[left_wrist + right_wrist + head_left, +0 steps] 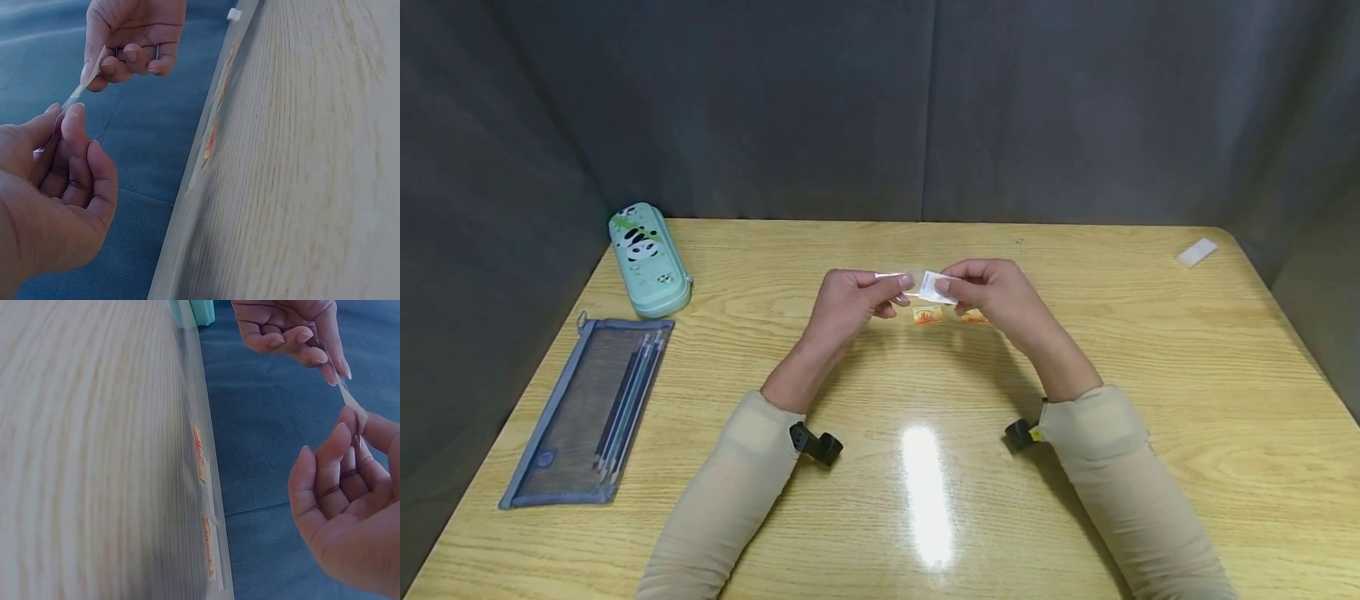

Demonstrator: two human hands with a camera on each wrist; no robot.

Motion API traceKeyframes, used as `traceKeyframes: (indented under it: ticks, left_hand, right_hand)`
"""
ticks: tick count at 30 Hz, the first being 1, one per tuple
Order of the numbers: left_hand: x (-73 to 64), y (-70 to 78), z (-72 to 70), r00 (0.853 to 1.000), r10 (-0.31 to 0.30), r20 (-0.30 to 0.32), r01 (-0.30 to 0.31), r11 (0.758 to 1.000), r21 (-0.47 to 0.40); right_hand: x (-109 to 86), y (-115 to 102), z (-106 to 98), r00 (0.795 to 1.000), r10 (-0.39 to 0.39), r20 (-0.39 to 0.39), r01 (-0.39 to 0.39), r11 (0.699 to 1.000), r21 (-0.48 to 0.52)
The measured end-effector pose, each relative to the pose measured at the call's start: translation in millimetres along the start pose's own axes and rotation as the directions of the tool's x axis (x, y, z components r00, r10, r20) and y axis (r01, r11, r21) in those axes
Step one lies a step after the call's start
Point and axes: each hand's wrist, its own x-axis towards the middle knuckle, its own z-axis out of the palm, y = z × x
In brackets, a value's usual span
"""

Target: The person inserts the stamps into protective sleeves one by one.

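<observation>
One white slip (934, 287) pinched between two hands, two orange stickers (927, 315) below

A mint-green panda-print pencil case (648, 260) lies on the wooden tabletop (1150, 350) just behind a grey-blue mesh pencil pouch (587, 412), a small white eraser (1197, 252) well apart.

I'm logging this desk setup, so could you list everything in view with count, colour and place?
small packet: 1, white, pinched between both hands above the table centre
orange stickers: 2, orange-yellow, on the table under the hands
panda pencil case: 1, mint green, far left
mesh pouch: 1, blue-grey, pencils inside, near left
white piece: 1, far right corner
table: 1, light wood
left hand: 1, pinching the packet
right hand: 1, pinching the packet
</observation>
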Motion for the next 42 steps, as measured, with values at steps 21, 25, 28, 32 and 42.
traceKeyframes:
  ticks: [21, 25, 28, 32, 42]
  left_hand:
    - [-0.8, 3.8, -1.0, 0.999, -0.022, 0.039, 0.022, 1.0, 0.005]
    - [-0.9, 3.1, -1.4, 0.999, -0.021, 0.041, 0.021, 1.0, 0.004]
    - [-0.7, 2.5, -1.3, 0.998, -0.022, 0.057, 0.021, 1.0, 0.001]
    - [-0.4, 2.1, -0.3, 0.997, -0.028, 0.069, 0.028, 1.0, -0.003]
    - [-1.2, 1.2, 0.0, 0.998, -0.037, 0.054, 0.038, 0.999, -0.018]
  right_hand:
    - [-2.0, -1.4, -2.2, 0.999, 0.015, 0.037, -0.015, 1.0, -0.019]
    - [-1.8, -0.6, -1.4, 0.999, -0.011, 0.045, 0.012, 1.0, -0.01]
    - [-1.8, -0.5, -0.7, 0.999, -0.026, 0.047, 0.027, 1.0, -0.012]
    - [-2.1, -0.8, -0.5, 0.999, -0.014, 0.037, 0.015, 1.0, -0.024]
    - [-2.6, -1.8, -0.3, 0.999, 0.011, 0.036, -0.01, 0.999, -0.037]
